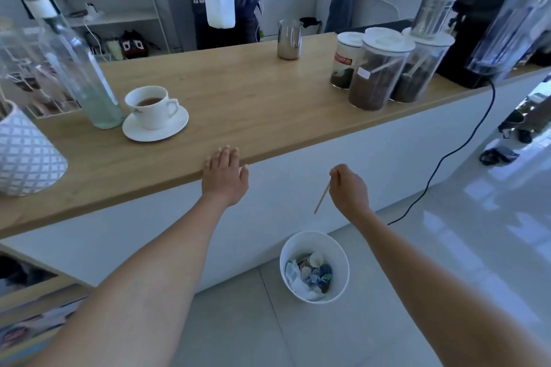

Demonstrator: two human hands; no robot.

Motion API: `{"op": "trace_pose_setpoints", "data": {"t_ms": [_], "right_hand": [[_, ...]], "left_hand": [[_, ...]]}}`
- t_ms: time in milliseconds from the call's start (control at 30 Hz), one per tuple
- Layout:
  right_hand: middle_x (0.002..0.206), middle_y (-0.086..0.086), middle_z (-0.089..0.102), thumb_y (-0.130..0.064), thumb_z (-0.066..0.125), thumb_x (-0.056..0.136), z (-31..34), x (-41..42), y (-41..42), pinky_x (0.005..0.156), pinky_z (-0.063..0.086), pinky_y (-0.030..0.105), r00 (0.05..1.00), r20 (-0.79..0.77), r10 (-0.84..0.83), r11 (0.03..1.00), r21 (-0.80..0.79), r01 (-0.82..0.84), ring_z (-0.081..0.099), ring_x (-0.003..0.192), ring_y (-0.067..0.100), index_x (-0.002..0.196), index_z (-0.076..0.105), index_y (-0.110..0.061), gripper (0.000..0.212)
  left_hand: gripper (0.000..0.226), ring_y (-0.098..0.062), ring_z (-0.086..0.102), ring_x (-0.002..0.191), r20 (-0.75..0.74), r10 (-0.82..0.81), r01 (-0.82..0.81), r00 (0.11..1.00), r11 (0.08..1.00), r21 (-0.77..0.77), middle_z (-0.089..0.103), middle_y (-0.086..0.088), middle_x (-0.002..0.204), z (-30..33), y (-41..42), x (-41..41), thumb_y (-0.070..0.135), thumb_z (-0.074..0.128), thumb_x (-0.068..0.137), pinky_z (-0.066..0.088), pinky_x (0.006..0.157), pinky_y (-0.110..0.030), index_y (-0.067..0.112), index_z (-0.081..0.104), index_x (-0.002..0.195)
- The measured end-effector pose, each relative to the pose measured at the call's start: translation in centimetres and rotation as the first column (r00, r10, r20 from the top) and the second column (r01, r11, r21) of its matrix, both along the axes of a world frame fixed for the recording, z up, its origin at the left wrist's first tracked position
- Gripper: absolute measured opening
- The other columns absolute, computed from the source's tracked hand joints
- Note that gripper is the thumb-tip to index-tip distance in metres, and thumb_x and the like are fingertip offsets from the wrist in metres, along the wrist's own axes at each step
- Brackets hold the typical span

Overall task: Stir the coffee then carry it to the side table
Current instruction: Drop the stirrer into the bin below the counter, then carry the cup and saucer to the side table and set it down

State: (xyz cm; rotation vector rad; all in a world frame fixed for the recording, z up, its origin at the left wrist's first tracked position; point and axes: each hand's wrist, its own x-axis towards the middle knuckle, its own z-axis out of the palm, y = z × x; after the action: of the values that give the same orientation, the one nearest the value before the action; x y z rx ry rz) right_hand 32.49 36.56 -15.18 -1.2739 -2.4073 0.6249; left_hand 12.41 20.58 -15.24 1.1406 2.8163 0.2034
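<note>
We are standing at the wooden counter [238, 104]. Our right hand [348, 191] is pinching a thin wooden stir stick [322, 197] between fingertips, the stick pointing down, above and a little to the left of the white waste bin [314, 265] on the floor. Our left hand [225, 177] is resting flat and empty on the counter's near edge, fingers spread loosely.

The coffee cup [149, 106] is sitting on its saucer [156, 125] well to the left of both hands, just beside a tall glass bottle [80, 68], dark liquid showing inside.

We are judging that stirring is either done or not begun; we cannot tell which. If done, the stick is going into the bin, and the next move is calling for a reach left to lift saucer and cup together, level, clear of the bottle. The side table is not in view.
</note>
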Motion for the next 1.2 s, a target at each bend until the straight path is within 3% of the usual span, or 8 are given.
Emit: {"op": "trace_pose_setpoints", "data": {"t_ms": [167,333,500,567,633,700,900,1200], "right_hand": [[0.065,0.001,0.051,-0.03,0.03,0.1,-3.6,1.0,-0.6,0.067,0.04,0.032,0.989,0.147,0.023,0.992,-0.122,-0.005,0.058,0.078,0.031,0.074,0.047,-0.013,0.035],[0.061,0.0,0.045,-0.029,0.029,0.1,-4.8,1.8,-0.4,0.061,0.034,0.031,0.986,0.16,-0.039,0.988,-0.143,0.062,0.05,0.072,0.028,0.065,0.038,-0.014,0.039],[0.082,0.009,0.058,-0.028,0.029,0.101,-2.7,0.6,-0.7,0.061,0.04,0.029,0.995,0.072,-0.069,0.993,-0.094,0.076,0.056,0.082,0.028,0.094,0.057,-0.01,0.034],[0.113,0.016,0.063,-0.026,0.03,0.101,-0.9,-1.1,-1.1,0.083,0.048,0.035,1.0,0.013,-0.013,0.999,-0.048,0.014,0.057,0.109,0.031,0.118,0.057,-0.007,0.037],[0.145,0.014,0.046,-0.027,0.029,0.102,0.7,-3.0,-1.6,0.11,0.034,0.038,0.997,0.01,0.078,0.997,-0.013,-0.078,0.039,0.136,0.028,0.14,0.041,-0.005,0.046],[0.157,0.012,0.027,-0.028,0.026,0.102,2.3,-5.2,-2.4,0.119,0.018,0.037,0.979,0.058,0.193,0.98,0.037,-0.196,0.017,0.147,0.026,0.149,0.026,-0.006,0.051],[0.162,0.01,0.002,-0.03,0.021,0.103,4.6,-11.3,-4.4,0.121,0.002,0.038,0.916,0.156,0.369,0.924,0.046,-0.379,-0.002,0.15,0.023,0.152,0.005,-0.006,0.057],[0.158,0.015,0.02,-0.026,0.032,0.101,5.8,-20.9,-6.4,0.118,0.017,0.038,0.857,-0.025,0.514,0.855,-0.058,-0.515,0.02,0.146,0.029,0.15,0.022,-0.006,0.054]], "left_hand": [[0.06,-0.025,0.007,0.15,-0.019,-0.004,0.004,1.0,1.0,0.005,0.012,-0.008,0.163,-0.1,-0.1,-0.3,0.039,0.022,0.102,0.005,0.121,-0.043,0.012,0.016,0.155],[0.059,-0.023,0.005,0.151,-0.016,-0.034,0.034,0.999,0.999,-0.007,0.009,-0.007,0.164,-0.1,-0.4,-0.5,0.038,0.022,0.103,0.004,0.121,-0.042,0.013,0.014,0.156],[0.06,-0.022,0.001,0.151,0.018,-0.064,0.064,0.998,0.997,-0.03,0.005,-0.006,0.164,0.4,-0.7,-0.8,0.039,0.021,0.103,0.001,0.121,-0.041,0.015,0.009,0.156],[0.061,-0.022,-0.002,0.151,0.049,-0.09,0.093,0.995,0.994,-0.063,0.0,-0.005,0.164,1.0,-1.1,-1.2,0.04,0.02,0.103,0.0,0.122,-0.041,0.016,0.006,0.157],[0.061,-0.021,-0.003,0.151,0.076,-0.096,0.102,0.993,0.992,-0.08,-0.002,-0.003,0.165,1.5,-1.4,-1.5,0.041,0.019,0.102,0.0,0.122,-0.042,0.017,0.005,0.157],[0.061,-0.021,-0.004,0.151,0.068,-0.074,0.078,0.995,0.994,-0.07,-0.003,-0.003,0.165,2.0,-2.4,-2.1,0.042,0.019,0.102,0.0,0.122,-0.043,0.018,0.006,0.157],[0.061,-0.022,-0.004,0.151,0.078,0.037,-0.035,0.996,0.999,-0.031,-0.002,-0.004,0.164,3.9,-6.0,-4.9,0.041,0.021,0.102,0.001,0.122,-0.044,0.017,0.008,0.157],[0.059,-0.029,0.014,0.147,0.212,0.318,-0.346,0.924,0.932,0.111,0.01,-0.005,0.163,6.3,-10.3,-10.0,0.043,0.027,0.101,0.022,0.117,-0.043,0.017,0.02,0.154]]}}
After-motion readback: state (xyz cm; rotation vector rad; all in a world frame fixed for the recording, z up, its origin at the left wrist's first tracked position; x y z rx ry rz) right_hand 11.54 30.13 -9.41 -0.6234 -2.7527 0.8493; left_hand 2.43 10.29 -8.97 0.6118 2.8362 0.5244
